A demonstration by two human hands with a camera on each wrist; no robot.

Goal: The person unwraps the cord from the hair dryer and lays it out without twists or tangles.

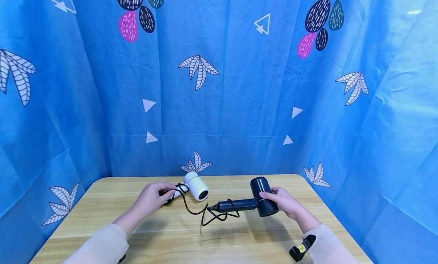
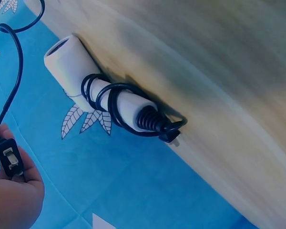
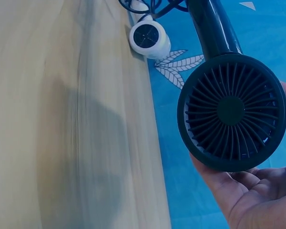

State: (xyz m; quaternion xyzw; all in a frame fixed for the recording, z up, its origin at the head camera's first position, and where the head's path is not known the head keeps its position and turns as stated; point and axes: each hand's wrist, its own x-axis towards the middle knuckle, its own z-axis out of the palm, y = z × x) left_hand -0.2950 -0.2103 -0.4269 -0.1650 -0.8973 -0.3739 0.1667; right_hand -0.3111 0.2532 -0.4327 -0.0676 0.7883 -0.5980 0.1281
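A dark hair dryer is lifted above the table, its handle pointing left. My right hand grips it by the barrel; the right wrist view shows its round finned grille. From the handle's end a black cord runs in loose loops to my left hand. Between thumb and fingers, that hand pinches a small black plug at the cord's end. Just beyond the left hand, a white hair dryer lies on the table, its own black cord wound round the handle.
Both dryers are over a light wooden table. A blue patterned curtain hangs behind the table and along both sides. A small black device is strapped at the right wrist.
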